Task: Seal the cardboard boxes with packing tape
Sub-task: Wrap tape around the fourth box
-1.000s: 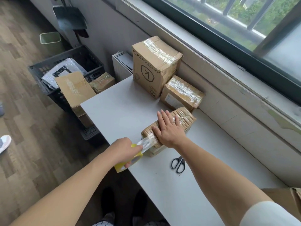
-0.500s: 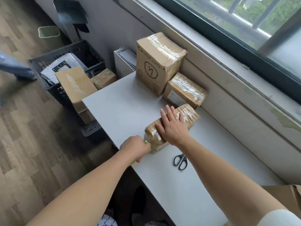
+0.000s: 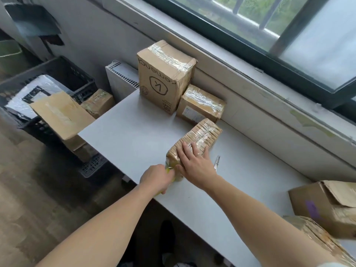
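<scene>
- right hand [image 3: 194, 164] lying flat on the small box [image 3: 204, 133] mid bench [image 3: 131, 135], grip spread
- left hand [image 3: 157, 178] grip curled round the yellow tape roll [image 3: 168, 169], right at the box's near end

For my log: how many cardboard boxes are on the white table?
5: tall box and small box by the wall, flat box under the right hand, open box and wrapped box at right edge. More may be hidden.

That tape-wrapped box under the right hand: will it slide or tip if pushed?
Likely slides, not tips: the tape-wrapped box lies low and flat on the white table. Its glossy wrap is probably slippery. The right hand pressing on top should steady it.
</scene>
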Action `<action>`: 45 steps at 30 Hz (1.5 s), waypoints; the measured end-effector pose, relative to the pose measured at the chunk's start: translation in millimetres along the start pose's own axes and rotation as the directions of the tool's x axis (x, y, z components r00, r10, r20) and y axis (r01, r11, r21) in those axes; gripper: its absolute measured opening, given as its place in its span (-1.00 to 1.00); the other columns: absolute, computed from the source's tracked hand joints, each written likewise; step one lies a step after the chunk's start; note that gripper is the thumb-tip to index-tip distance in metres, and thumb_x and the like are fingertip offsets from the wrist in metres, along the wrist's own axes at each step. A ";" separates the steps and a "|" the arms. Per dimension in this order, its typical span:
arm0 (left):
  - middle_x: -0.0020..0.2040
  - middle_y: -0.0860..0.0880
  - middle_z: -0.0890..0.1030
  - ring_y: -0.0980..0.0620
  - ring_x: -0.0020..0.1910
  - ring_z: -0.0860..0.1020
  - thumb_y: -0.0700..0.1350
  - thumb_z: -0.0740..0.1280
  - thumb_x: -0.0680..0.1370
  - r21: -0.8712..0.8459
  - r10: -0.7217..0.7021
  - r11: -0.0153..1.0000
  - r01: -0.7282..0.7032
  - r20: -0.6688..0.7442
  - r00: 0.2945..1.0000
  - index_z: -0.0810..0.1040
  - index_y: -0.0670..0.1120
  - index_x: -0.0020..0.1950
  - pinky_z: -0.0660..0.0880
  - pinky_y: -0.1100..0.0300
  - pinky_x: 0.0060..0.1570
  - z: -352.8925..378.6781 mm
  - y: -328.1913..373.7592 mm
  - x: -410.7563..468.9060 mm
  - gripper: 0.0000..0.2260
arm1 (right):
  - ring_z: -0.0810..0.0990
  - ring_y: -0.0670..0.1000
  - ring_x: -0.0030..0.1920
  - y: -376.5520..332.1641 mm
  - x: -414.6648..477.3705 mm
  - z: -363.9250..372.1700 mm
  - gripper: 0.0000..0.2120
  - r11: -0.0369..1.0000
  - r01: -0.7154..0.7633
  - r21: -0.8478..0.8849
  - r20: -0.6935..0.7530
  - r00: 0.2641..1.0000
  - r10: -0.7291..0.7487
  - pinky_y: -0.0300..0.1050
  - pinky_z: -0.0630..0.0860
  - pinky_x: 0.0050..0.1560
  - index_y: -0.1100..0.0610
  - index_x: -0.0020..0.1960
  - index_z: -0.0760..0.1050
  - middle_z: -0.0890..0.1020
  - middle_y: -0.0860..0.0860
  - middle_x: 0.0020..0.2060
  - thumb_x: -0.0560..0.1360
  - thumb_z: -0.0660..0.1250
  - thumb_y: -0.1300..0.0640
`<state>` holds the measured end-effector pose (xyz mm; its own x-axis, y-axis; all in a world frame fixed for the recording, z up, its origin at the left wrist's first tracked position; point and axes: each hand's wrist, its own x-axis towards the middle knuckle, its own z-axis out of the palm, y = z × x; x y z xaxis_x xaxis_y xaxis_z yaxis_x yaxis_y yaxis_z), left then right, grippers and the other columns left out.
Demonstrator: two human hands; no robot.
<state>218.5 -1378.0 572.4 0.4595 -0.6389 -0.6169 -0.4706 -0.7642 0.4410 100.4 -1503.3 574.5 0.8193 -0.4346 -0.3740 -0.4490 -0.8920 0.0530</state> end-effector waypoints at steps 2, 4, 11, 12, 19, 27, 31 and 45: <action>-0.47 -0.01 0.65 0.00 -0.34 0.64 0.29 0.04 0.64 -0.007 0.026 1.000 -0.026 0.012 1.000 0.63 -0.11 -0.20 0.60 0.10 -0.09 -0.6 -3.9 2.9 -0.40 | 0.29 0.36 0.54 -3.6 1.0 -2.4 -0.28 1.000 -0.012 0.008 0.007 1.000 0.011 0.60 0.16 0.40 0.12 0.63 0.20 0.31 0.15 0.58 0.63 -0.22 -0.24; -0.45 -0.03 0.66 -0.01 -0.33 0.65 0.27 0.05 0.64 -0.017 0.049 0.999 -0.048 0.027 0.998 0.63 -0.11 -0.17 0.56 0.13 -0.15 -1.2 -6.9 5.5 -0.43 | 0.17 0.32 0.60 -5.8 0.0 -8.0 -0.23 0.999 -0.023 0.027 -0.013 1.000 0.023 0.56 0.03 0.46 0.08 0.66 0.11 0.20 0.11 0.63 0.59 -0.32 -0.28; -0.29 -0.04 0.69 0.02 -0.24 0.67 0.24 0.13 0.66 -0.045 0.122 0.992 -0.118 0.117 0.986 0.58 -0.07 0.08 0.54 0.16 -0.15 -3.7 -16.9 10.7 -0.57 | -0.17 0.42 0.61 -24.8 -18.7 -0.9 -0.42 0.929 -0.299 0.217 -0.013 0.951 0.309 0.55 0.05 0.44 -0.23 0.63 -0.01 -0.08 0.02 0.67 0.65 -0.14 -0.34; -0.28 -0.04 0.69 0.02 -0.24 0.68 0.24 0.13 0.66 -0.045 0.131 0.991 -0.126 0.112 0.985 0.58 -0.06 0.07 0.56 0.15 -0.11 -3.7 -17.6 10.9 -0.58 | -0.20 0.43 0.60 -27.3 -18.5 0.4 -0.45 0.922 -0.315 0.226 0.001 0.946 0.323 0.55 0.07 0.44 -0.24 0.64 -0.03 -0.10 0.01 0.68 0.67 -0.11 -0.31; -0.13 -0.06 0.68 -0.02 -0.20 0.69 0.22 0.13 0.68 -0.040 0.175 0.984 -0.172 0.101 0.979 0.53 -0.04 0.08 0.62 0.09 0.00 -4.1 -18.2 5.5 -0.63 | -0.28 0.36 0.61 -32.3 -17.6 -0.8 -0.47 0.906 -0.348 0.243 0.023 0.935 0.353 0.58 0.01 0.46 -0.28 0.63 -0.10 -0.12 -0.05 0.68 0.69 -0.13 -0.29; 0.02 -0.05 0.61 -0.07 0.04 0.58 0.18 0.25 0.64 -0.030 0.228 0.974 -0.227 0.178 0.957 0.58 -0.06 0.20 0.42 0.13 -0.10 -11.0 -31.4 1.6 -0.64 | 0.54 0.31 0.30 -40.0 -19.7 -10.3 -0.21 0.846 -0.360 0.394 0.016 0.923 0.385 0.13 0.56 0.10 -0.28 0.64 -0.13 -0.27 -0.02 0.65 0.58 0.25 -0.34; 0.01 -0.06 0.63 -0.08 0.02 0.59 0.16 0.28 0.64 -0.005 0.252 0.967 -0.255 0.176 0.952 0.57 -0.06 0.12 0.40 0.13 -0.12 -14.9 -36.7 -2.6 -0.70 | 0.53 0.27 0.33 -35.4 -1.2 -20.0 -0.28 0.872 -0.307 0.381 0.037 0.947 0.318 0.08 0.55 0.12 -0.32 0.63 -0.09 -0.24 -0.06 0.66 0.61 0.22 -0.31; -0.22 -0.20 0.65 -0.10 -0.37 0.67 0.08 0.38 0.62 -0.551 0.402 0.772 -0.316 0.037 0.915 0.61 -0.21 -0.10 0.61 0.10 -0.33 -110.1 18.4 -37.6 -0.66 | 0.61 0.09 0.23 5.3 -2.4 -109.7 -0.62 0.751 -0.186 0.634 -0.176 0.910 0.375 0.02 0.56 0.17 -0.08 0.36 0.59 0.68 -0.04 0.21 0.60 0.34 -0.18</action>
<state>275.5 -1377.7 675.6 0.2037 -0.8883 -0.4116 -0.0935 -0.4361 0.8950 135.2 -1520.6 677.3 0.6403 -0.7518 -0.1573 -0.7157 -0.5096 -0.4775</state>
